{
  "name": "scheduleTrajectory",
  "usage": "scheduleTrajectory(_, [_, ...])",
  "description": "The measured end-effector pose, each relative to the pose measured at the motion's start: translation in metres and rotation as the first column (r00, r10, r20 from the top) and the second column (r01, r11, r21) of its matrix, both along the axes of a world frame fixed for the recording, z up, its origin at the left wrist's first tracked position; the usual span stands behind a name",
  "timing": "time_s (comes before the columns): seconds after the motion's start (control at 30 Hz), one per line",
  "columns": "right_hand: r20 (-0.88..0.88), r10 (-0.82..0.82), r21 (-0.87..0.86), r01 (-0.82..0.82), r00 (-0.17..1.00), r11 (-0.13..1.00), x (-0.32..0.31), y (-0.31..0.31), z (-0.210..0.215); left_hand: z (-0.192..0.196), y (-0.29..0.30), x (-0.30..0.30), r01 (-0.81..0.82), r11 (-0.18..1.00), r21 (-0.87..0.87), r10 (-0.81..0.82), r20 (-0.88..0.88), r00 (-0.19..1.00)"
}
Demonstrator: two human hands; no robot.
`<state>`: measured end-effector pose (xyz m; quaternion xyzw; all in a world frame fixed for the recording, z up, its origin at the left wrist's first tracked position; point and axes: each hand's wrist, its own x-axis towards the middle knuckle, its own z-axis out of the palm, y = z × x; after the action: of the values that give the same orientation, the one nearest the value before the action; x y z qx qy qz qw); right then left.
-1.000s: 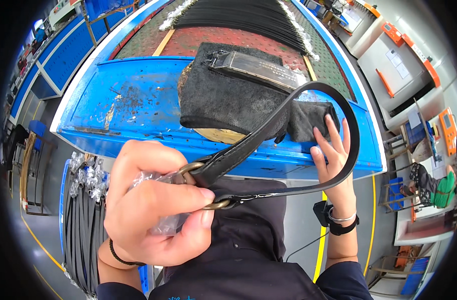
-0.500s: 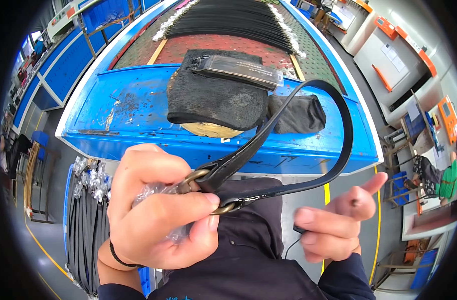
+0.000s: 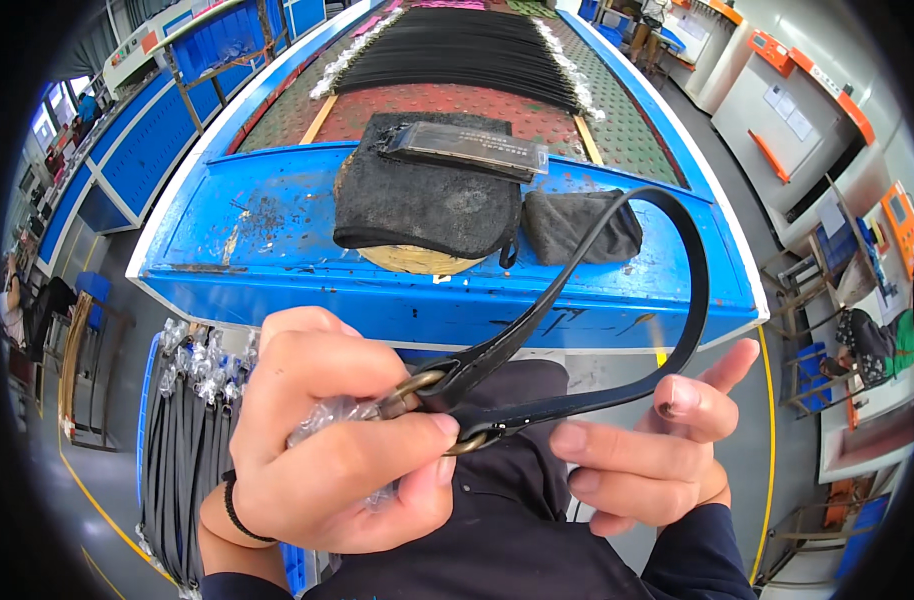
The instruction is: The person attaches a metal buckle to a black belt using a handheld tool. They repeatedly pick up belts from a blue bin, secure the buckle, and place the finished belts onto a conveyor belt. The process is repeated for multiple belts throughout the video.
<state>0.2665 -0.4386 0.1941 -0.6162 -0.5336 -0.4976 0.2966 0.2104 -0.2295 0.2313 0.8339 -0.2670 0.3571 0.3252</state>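
Observation:
My left hand (image 3: 332, 440) is closed round crumpled clear plastic wrap (image 3: 342, 412) and the brass-coloured metal fittings (image 3: 417, 388) at the ends of a black leather-like strap (image 3: 692, 280). Out to the right and away from me, the strap bends into a loop. White specks show on its lower end near the fitting. Just below the strap's lower run is my right hand (image 3: 652, 450), its fingers apart and partly bent; I see nothing held in it. One of its fingertips has a dark smudge.
A blue bench (image 3: 277, 285) stands ahead, bearing a black cloth-covered pad (image 3: 427, 205), a flat clear-lidded box (image 3: 467, 148) and a dark cloth bundle (image 3: 582, 228). Behind lie rows of black straps (image 3: 457, 60). More wrapped straps (image 3: 192, 450) hang at my left.
Both hands and the strap loop have shifted slightly; my right hand has come left, closer to the strap's lower run. The left hand keeps its hold. The view has also moved a little.

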Motion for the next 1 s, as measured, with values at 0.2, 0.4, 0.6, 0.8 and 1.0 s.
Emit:
scheduleTrajectory(0.2, [0.014,-0.014,0.024,0.014,1.000,1.000,-0.005,-0.005,0.000,0.004,-0.006,-0.002,0.000,1.000,0.021,0.001,-0.006,1.000])
scheduleTrajectory(0.4, [-0.010,0.008,0.054,-0.008,1.000,0.999,-0.005,-0.005,0.005,0.011,-0.011,-0.008,-0.013,0.999,0.039,0.014,-0.016,1.000])
scheduleTrajectory(0.6, [-0.041,0.108,0.187,-0.099,0.993,0.977,-0.013,-0.031,-0.005,0.013,-0.014,0.002,-0.029,0.999,-0.036,0.030,0.029,0.999])
scheduleTrajectory(0.8, [-0.461,-0.395,-0.204,0.338,0.795,0.919,0.027,-0.055,-0.003,0.006,-0.010,0.018,-0.086,0.882,-0.463,0.052,-0.087,0.995])
scheduleTrajectory(1.0, [-0.477,-0.675,-0.491,0.467,0.563,0.736,0.080,-0.048,-0.028,-0.003,-0.020,0.062,0.078,0.238,-0.968,-0.575,-0.076,0.815])
